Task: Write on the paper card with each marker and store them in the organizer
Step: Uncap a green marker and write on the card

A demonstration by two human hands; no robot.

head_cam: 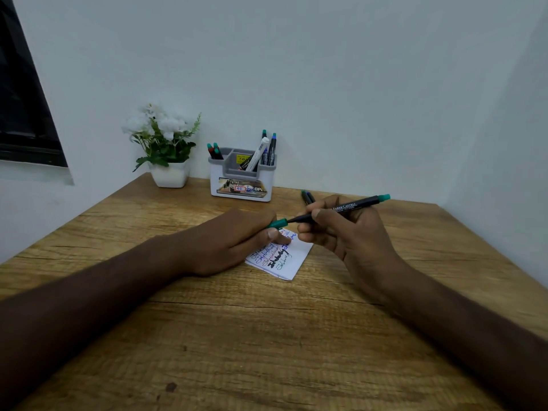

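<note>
Green marker (341,209), right hand (350,232) gripping barrel, left hand (237,241) pinching cap (277,223) above card (284,259), likely capping; organizer (241,179) at 12 o'clock

One head view, looking forward and down over the wooden surface (267,336), close in, wall corner perhaps at one o'clock.

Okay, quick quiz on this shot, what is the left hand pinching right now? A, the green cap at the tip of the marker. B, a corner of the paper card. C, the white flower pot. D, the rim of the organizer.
A: the left hand pinches the green cap at the tip of the marker, whose barrel the right hand holds above the paper card.
</note>
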